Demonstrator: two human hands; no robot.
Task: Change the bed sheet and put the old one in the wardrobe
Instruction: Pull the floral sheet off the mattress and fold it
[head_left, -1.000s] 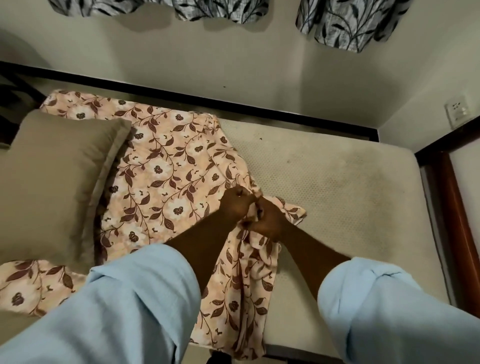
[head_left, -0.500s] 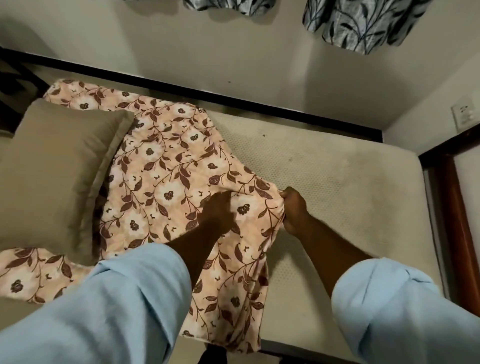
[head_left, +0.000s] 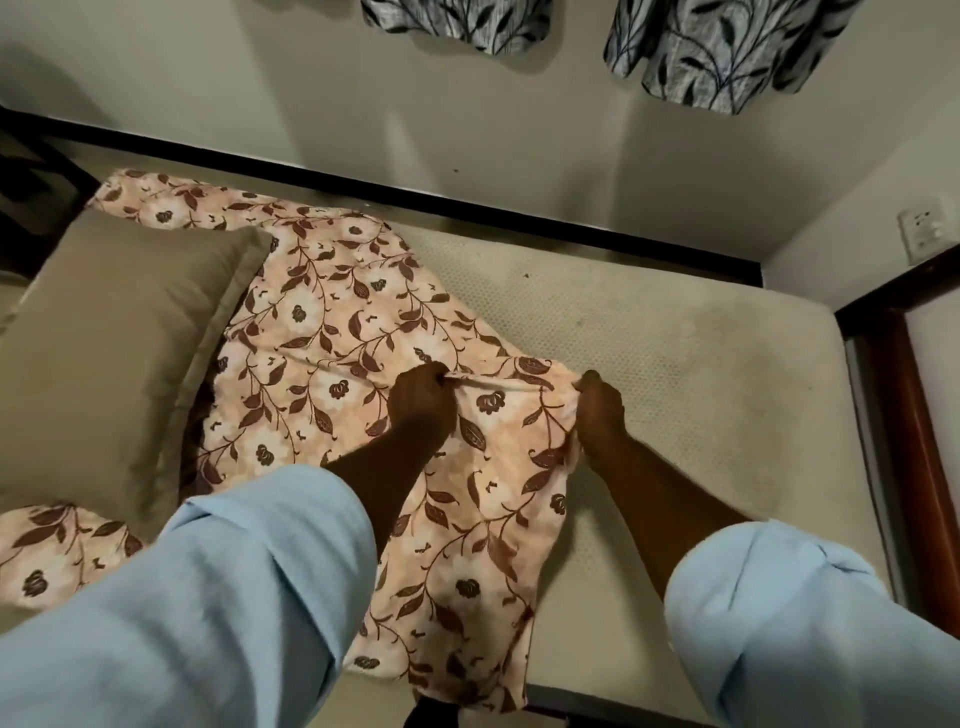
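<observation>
The floral bed sheet (head_left: 332, 332) lies crumpled in a loose band just to the right of the pillow (head_left: 114, 353). Its far end runs up past the pillow's far corner, one part is tucked under the pillow, and a corner shows again at the pillow's near side. The near end hangs over the edge of the bed.

Both hands hold it right of the pillow. The left hand (head_left: 422, 400) has its fingers curled round a gathered fold, and the right hand (head_left: 600, 402) pinches the sheet's outer edge. The grip is pressed together on cloth on both sides, and the hem is drawn taut between them.

The sheet looks thin, soft and light. It would sag and bunch wherever it is not held, so it likely handles best taken by hems and corners. The part under the pillow will probably drag until the pillow is lifted.

Further right of the pillow the pale, dimpled mattress (head_left: 675, 364) is bare and somewhat stained. A black bed frame (head_left: 467, 208) runs behind the pillow along a cream wall (head_left: 260, 93), where patterned curtains (head_left: 727, 47) hang. Far right of the pillow are a wall socket (head_left: 922, 234) and a wooden door frame (head_left: 914, 415).
</observation>
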